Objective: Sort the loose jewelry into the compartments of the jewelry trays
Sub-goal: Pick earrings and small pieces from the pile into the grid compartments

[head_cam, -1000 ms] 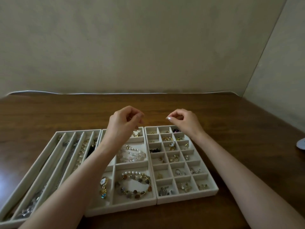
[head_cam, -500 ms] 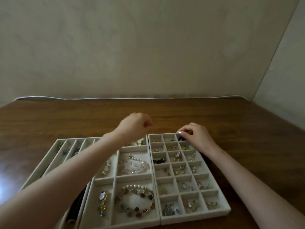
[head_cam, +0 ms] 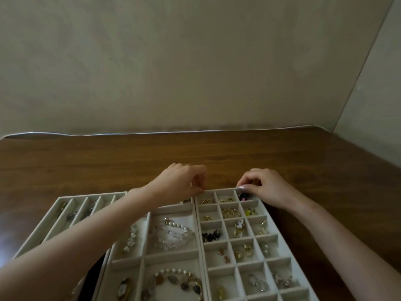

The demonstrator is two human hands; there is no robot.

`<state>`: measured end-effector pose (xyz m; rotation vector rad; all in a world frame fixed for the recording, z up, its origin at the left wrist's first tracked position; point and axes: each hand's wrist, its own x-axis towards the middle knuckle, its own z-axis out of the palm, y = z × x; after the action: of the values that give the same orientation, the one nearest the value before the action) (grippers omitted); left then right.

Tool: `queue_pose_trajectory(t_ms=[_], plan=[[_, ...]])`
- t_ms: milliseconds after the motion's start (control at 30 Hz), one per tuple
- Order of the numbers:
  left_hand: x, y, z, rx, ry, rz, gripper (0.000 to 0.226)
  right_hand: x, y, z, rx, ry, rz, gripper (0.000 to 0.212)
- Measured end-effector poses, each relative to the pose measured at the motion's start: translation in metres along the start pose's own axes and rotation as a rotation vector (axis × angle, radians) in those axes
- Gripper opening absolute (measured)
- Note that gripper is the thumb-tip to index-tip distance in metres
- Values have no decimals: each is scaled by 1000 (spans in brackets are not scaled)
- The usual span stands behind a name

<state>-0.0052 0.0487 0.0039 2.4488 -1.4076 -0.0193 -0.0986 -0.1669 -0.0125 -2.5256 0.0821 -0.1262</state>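
Left grip [head_cam: 184,181]: fingers curled, thumb against fingertips, at the far-left corner of the grid tray [head_cam: 267,236]; whether it held anything could not be told.
Right grip [head_cam: 267,187]: pinched the grid tray's far rim, touching distance above the dark jewelry piece [head_cam: 244,196] in the far-right compartment.
Bench [head_cam: 130,161]: carried the trays.

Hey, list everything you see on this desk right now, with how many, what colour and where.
Grid tray: one, cream, right.
Middle tray: one, cream, centre.
Slotted tray: one, cream, left.
Beaded bracelet: one, white and brown, middle tray's near compartment.
Black earrings: one cluster, grid tray's left column.
Table: one, dark brown wood.
Left hand: one, curled at grid tray's far-left corner.
Right hand: one, curled at its far-right corner.
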Motion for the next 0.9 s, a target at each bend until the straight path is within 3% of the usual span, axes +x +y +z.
queue_pose_trajectory(t_ms=[133, 267, 533, 667, 900], plan=[[-8, -3, 0, 75, -63, 119, 24, -4, -10, 7, -23, 138, -186, 27], [-16, -11, 3, 212, -26, 209, 42, -8, -26, 20, -73, 68, -339, 35], [-17, -16, 7, 321, 108, 261, 41, -11, -26, 27, -209, -23, -343, 52], [-17, -14, 9, 266, 107, 247, 39, -11, -31, 29, -334, -33, -366, 58], [-18, -15, 7, 174, 59, 204, 39, -11, -31, 28, -315, -32, -361, 57]])
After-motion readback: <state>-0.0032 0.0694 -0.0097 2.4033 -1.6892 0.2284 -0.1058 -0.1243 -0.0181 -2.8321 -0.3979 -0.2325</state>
